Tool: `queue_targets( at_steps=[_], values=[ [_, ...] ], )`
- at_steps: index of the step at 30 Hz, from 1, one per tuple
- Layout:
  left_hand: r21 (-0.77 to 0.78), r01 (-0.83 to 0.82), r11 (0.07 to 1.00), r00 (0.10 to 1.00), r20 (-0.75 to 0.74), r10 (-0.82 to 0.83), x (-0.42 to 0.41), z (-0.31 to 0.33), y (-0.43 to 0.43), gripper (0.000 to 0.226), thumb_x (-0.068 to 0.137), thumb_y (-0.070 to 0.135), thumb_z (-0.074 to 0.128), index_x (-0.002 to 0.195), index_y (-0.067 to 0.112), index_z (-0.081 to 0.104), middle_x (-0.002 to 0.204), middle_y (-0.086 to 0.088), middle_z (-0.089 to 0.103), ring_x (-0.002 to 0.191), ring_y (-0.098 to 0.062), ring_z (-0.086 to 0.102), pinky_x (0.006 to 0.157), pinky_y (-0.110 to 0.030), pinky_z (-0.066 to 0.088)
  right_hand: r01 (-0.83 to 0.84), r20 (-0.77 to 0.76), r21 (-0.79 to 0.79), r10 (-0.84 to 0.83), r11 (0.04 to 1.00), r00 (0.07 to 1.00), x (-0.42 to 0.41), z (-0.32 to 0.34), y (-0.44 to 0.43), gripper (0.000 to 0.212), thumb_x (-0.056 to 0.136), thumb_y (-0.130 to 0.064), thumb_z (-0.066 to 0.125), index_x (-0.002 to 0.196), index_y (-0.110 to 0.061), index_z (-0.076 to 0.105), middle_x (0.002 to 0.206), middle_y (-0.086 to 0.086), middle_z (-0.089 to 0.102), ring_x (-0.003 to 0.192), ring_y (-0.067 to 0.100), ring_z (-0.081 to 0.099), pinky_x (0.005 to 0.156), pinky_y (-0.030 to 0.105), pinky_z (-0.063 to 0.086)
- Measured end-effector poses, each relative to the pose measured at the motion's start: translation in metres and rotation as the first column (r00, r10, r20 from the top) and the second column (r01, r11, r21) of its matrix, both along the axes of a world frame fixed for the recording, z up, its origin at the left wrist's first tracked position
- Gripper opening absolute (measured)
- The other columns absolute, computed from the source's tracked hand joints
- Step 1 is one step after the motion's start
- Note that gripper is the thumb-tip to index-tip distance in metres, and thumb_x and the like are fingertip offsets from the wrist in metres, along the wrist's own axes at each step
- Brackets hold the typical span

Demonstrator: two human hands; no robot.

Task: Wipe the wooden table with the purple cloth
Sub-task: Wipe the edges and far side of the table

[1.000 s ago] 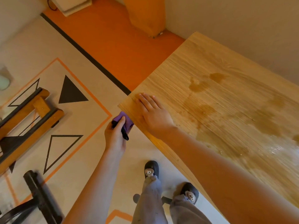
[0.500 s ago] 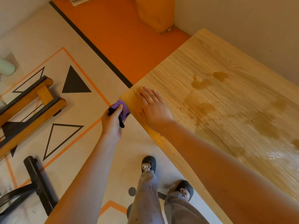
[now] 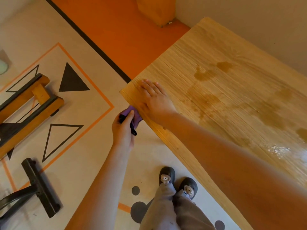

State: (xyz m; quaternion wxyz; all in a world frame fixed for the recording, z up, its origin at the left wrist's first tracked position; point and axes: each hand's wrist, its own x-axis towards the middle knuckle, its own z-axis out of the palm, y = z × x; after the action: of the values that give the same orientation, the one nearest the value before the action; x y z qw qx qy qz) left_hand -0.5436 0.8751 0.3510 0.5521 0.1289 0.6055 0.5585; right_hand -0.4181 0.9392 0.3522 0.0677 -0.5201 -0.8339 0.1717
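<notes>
The wooden table [image 3: 232,100] fills the right side, with darker wet patches across its top and a shiny wet spot at the far right. My right hand [image 3: 155,99] lies flat, fingers spread, on the table's near left corner. My left hand [image 3: 123,128] is just off the table's left edge, below the corner, closed around the bunched purple cloth [image 3: 131,114], which has a black trim. The cloth touches the table's side edge. Most of the cloth is hidden in my fist.
A wooden bench with black rails [image 3: 28,105] stands on the patterned floor at left. A black metal chair base [image 3: 39,186] is at lower left. My feet in dark slippers [image 3: 177,181] stand beside the table. An orange block [image 3: 156,9] sits against the back wall.
My left hand with the cloth has slid back along the table's side edge toward me, away from the corner. My right hand stays flat on the corner. The camera shifted slightly.
</notes>
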Motion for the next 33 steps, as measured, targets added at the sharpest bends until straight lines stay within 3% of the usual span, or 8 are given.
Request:
queue_targets(
  at_steps=[3, 6, 12, 18, 23, 25, 29, 33],
  values=[
    [-0.028, 0.017, 0.999, 0.999, 0.037, -0.016, 0.016, 0.0, -0.021, 0.012, 0.095, 0.005, 0.054, 0.098, 0.01, 0.063, 0.091, -0.004, 0.071, 0.084, -0.017, 0.068, 0.074, -0.028, 0.055, 0.006, -0.045, -0.006, -0.006, 1.0, 0.999, 0.001, -0.001, 0.002, 0.058, 0.099, -0.033, 0.037, 0.149, -0.011, 0.018, 0.158, 0.005, 0.01, 0.146, 0.018, 0.001, 0.116, 0.033, -0.006],
    [-0.014, 0.17, 0.985, 0.985, 0.003, -0.17, 0.041, -0.002, -0.064, 0.02, 0.097, 0.005, 0.048, 0.079, 0.009, 0.054, 0.065, -0.001, 0.056, 0.064, -0.016, 0.049, 0.076, -0.028, 0.048, 0.003, -0.07, -0.024, -0.005, 1.0, 0.998, 0.003, 0.0, 0.004, 0.058, 0.098, -0.033, 0.039, 0.148, -0.012, 0.019, 0.158, 0.004, 0.012, 0.146, 0.017, 0.002, 0.115, 0.031, -0.007],
    [-0.003, 0.272, 0.962, 0.962, -0.011, -0.272, 0.036, -0.004, -0.076, 0.015, 0.095, 0.006, 0.052, 0.08, 0.005, 0.054, 0.068, -0.006, 0.055, 0.064, -0.016, 0.052, 0.073, -0.026, 0.049, -0.046, -0.085, -0.092, 0.038, 0.995, 0.996, 0.007, 0.001, 0.009, 0.065, 0.094, -0.031, 0.047, 0.149, -0.012, 0.017, 0.158, 0.004, 0.009, 0.146, 0.016, -0.001, 0.115, 0.031, -0.006],
    [0.033, 0.118, 0.992, 0.993, 0.016, -0.119, 0.033, -0.004, -0.052, 0.017, 0.095, 0.005, 0.051, 0.081, 0.009, 0.058, 0.067, 0.0, 0.059, 0.066, -0.013, 0.056, 0.073, -0.025, 0.051, -0.074, -0.023, -0.112, 0.071, 0.991, 0.997, 0.008, -0.001, 0.012, 0.069, 0.095, -0.036, 0.045, 0.15, -0.012, 0.011, 0.159, 0.006, 0.002, 0.145, 0.017, -0.005, 0.115, 0.032, -0.008],
    [0.039, 0.254, 0.966, 0.967, -0.025, -0.253, 0.079, 0.003, -0.119, 0.022, 0.097, 0.005, 0.047, 0.075, 0.005, 0.05, 0.063, -0.007, 0.048, 0.06, -0.018, 0.043, 0.073, -0.026, 0.05, -0.078, 0.032, -0.069, 0.08, 0.995, 0.996, 0.01, -0.004, 0.012, 0.067, 0.097, -0.036, 0.041, 0.15, -0.011, 0.008, 0.159, 0.007, 0.0, 0.145, 0.019, -0.006, 0.116, 0.033, -0.007],
    [-0.005, 0.222, 0.975, 0.974, -0.046, -0.222, 0.095, 0.006, -0.141, 0.026, 0.096, 0.006, 0.051, 0.071, 0.01, 0.056, 0.064, -0.006, 0.054, 0.063, -0.019, 0.049, 0.078, -0.032, 0.051, -0.084, -0.045, -0.067, 0.081, 0.994, 0.996, 0.014, 0.002, 0.006, 0.063, 0.097, -0.032, 0.042, 0.149, -0.009, 0.013, 0.158, 0.008, 0.006, 0.146, 0.019, -0.002, 0.117, 0.032, -0.004],
    [0.015, 0.211, 0.977, 0.976, -0.061, -0.209, 0.1, 0.007, -0.149, 0.024, 0.095, 0.007, 0.053, 0.072, 0.012, 0.059, 0.067, -0.006, 0.056, 0.068, -0.021, 0.05, 0.079, -0.032, 0.05, -0.064, -0.381, -0.056, 0.038, 0.996, 0.924, 0.05, 0.036, -0.018, 0.048, 0.095, -0.012, 0.046, 0.142, -0.008, 0.037, 0.152, 0.009, 0.031, 0.143, 0.019, 0.02, 0.116, 0.029, 0.013],
    [0.008, 0.123, 0.992, 0.992, 0.026, -0.123, 0.105, 0.007, -0.152, 0.013, 0.094, 0.005, 0.054, 0.084, 0.008, 0.06, 0.069, -0.001, 0.064, 0.067, -0.013, 0.06, 0.071, -0.026, 0.053, -0.015, -0.384, -0.056, -0.008, 0.998, 0.923, 0.126, 0.049, -0.088, 0.038, 0.097, -0.01, 0.044, 0.135, -0.009, 0.047, 0.145, 0.007, 0.043, 0.136, 0.017, 0.035, 0.112, 0.031, 0.029]
  ],
)
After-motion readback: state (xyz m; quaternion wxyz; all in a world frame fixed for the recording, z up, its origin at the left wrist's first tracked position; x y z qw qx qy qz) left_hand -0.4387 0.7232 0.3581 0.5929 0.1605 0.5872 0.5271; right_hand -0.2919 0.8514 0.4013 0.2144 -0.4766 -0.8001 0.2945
